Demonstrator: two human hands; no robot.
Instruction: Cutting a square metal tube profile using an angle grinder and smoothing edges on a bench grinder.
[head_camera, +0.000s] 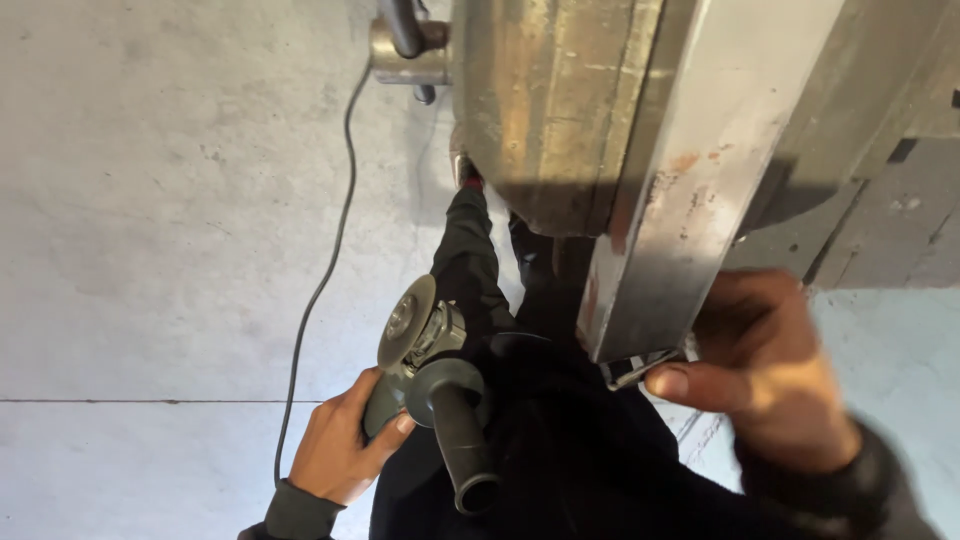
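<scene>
One angle grinder (425, 350), one steel beam (670, 190), two hands. The left hand (335, 445) has its fingers wrapped round the grinder body, low and beside the person's dark trousers (470, 260). The grinder has a grey abrasive disc, tilted, and a black side handle w/ ribbed grip pointing down. The right hand (770, 370) grips the beam's lower end, thumb pressed on the edge. The beam is grey w/ rust spots. One black cable (325, 270) runs over the concrete floor (150, 200).

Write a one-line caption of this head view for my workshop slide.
Left hand grips an angle grinder while the right hand holds the end of a steel tube.
</scene>
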